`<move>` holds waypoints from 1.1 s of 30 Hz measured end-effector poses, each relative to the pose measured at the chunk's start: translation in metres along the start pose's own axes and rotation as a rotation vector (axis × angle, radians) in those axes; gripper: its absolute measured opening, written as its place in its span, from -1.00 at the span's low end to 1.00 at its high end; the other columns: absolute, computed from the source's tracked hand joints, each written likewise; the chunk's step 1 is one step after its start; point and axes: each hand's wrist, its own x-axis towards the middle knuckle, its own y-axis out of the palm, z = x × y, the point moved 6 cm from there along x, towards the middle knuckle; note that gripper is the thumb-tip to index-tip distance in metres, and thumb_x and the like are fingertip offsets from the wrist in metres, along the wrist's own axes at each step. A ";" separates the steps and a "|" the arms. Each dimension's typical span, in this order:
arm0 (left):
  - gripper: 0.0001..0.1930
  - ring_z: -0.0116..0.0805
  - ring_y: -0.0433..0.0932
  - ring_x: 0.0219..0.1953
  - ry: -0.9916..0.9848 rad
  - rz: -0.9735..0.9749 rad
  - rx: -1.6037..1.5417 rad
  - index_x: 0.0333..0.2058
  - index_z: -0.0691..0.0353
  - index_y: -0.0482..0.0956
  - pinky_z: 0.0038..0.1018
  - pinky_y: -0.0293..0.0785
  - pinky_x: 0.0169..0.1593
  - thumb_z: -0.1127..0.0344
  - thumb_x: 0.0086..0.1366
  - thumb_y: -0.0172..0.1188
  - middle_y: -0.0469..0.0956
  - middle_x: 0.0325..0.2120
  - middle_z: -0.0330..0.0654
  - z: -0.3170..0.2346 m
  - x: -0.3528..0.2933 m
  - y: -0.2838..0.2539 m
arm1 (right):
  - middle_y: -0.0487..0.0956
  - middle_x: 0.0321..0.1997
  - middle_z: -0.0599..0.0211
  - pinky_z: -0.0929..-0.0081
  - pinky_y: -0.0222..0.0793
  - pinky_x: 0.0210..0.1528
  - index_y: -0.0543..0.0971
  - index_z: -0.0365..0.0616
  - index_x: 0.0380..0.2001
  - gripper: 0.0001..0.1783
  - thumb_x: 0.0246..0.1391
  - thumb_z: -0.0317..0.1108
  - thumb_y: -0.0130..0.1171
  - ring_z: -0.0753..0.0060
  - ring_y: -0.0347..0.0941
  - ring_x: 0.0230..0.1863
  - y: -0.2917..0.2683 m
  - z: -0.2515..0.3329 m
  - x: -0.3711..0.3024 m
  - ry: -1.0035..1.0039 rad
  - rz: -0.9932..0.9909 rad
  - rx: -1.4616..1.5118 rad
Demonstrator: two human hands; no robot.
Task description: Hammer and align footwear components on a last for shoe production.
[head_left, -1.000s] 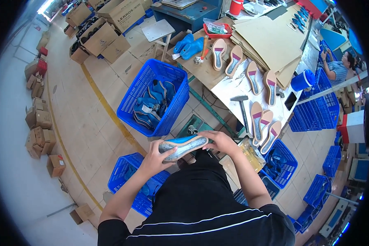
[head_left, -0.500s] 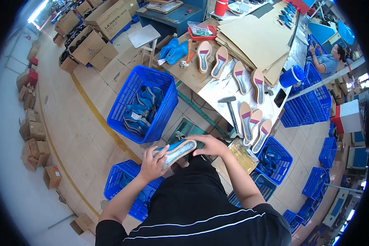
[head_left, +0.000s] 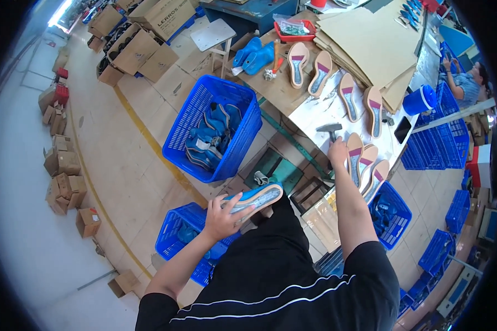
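Note:
In my left hand (head_left: 222,216) is a blue shoe (head_left: 259,199), tilted so its pale, tan-rimmed underside faces up. The fingers wrap across its side, and its far end points right above my lap. My right hand (head_left: 338,151) reaches over the near edge of the worktable and closes round the handle of a hammer (head_left: 329,128), just below its head. Beside that hand lie several tan shoe soles (head_left: 355,157) with grey and purple middles. More soles (head_left: 320,73) are spread farther back on the table.
Blue crates holding blue shoe pieces stand left of the table (head_left: 212,132), by my left forearm (head_left: 185,220) and by my right elbow (head_left: 392,215). Large cardboard sheets (head_left: 364,44), a blue jug (head_left: 419,100) and a phone (head_left: 403,129) lie on the table. A person (head_left: 466,83) sits at far right.
My right hand has left the shoe and moved up and right to the hammer. My left hand alone keeps the shoe. The whole view has shifted slightly.

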 end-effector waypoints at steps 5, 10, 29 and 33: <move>-0.32 0.09 0.47 0.07 -0.002 -0.023 -0.009 0.22 -0.51 0.60 -0.10 0.42 0.04 0.16 0.07 0.48 0.48 0.27 -0.22 -0.001 -0.004 -0.002 | 0.66 -0.31 -0.25 -0.16 0.50 -0.22 0.44 -0.33 -0.01 -0.51 0.42 -0.02 0.10 -0.40 0.61 -0.27 -0.022 0.001 -0.025 -0.017 0.065 0.377; -0.31 0.09 0.47 0.06 -0.058 -0.042 0.029 0.26 -0.52 0.57 -0.11 0.40 0.03 0.12 0.10 0.47 0.47 0.27 -0.21 0.005 -0.023 -0.004 | 0.28 -0.64 0.60 0.55 0.10 -0.67 0.49 -0.07 -0.17 -0.57 0.56 0.07 -0.08 0.67 0.22 -0.68 -0.110 0.071 -0.195 0.234 0.519 1.175; -0.34 0.09 0.43 0.00 0.014 -0.082 -0.010 0.29 -0.47 0.54 -0.12 0.37 0.00 0.10 0.17 0.40 0.47 0.26 -0.18 0.004 -0.027 -0.011 | 0.58 -0.48 -0.28 -0.24 0.40 -0.36 0.42 -0.22 -0.16 -0.66 0.47 -0.12 0.11 -0.48 0.55 -0.36 -0.214 0.151 -0.321 -0.274 0.330 0.528; -0.29 0.09 0.44 0.00 -0.012 -0.079 -0.007 0.29 -0.48 0.53 -0.10 0.39 0.00 0.11 0.12 0.44 0.47 0.26 -0.19 0.008 -0.031 -0.007 | 0.58 -0.48 -0.01 0.09 0.41 -0.41 0.52 -0.23 -0.25 -0.72 0.46 -0.21 0.10 -0.12 0.54 -0.45 -0.302 0.172 -0.311 -0.340 0.096 0.571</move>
